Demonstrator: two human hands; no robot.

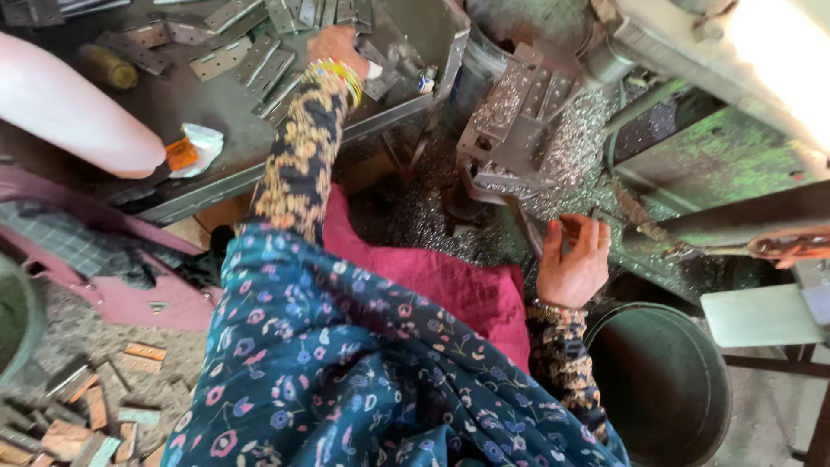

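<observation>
My left hand (335, 41) reaches far forward into a grey metal tray (216, 108) and rests on a pile of punched metal hinge plates (259, 56). Its fingers are hidden, and a white cover shows on one fingertip. Yellow bangles ring that wrist. My right hand (575, 259) hovers palm-up near the base of a press machine (519, 121), fingers loosely curled, thumb close to a dark metal strip (526, 229). Nothing is visible in the palm.
Another person's arm (69, 104) lies across the tray's left side beside an orange-and-white packet (190, 149). Metal shavings (579, 147) cover the machine. A dark bucket (661, 380) stands at lower right, with loose plates (86, 406) on the floor at lower left.
</observation>
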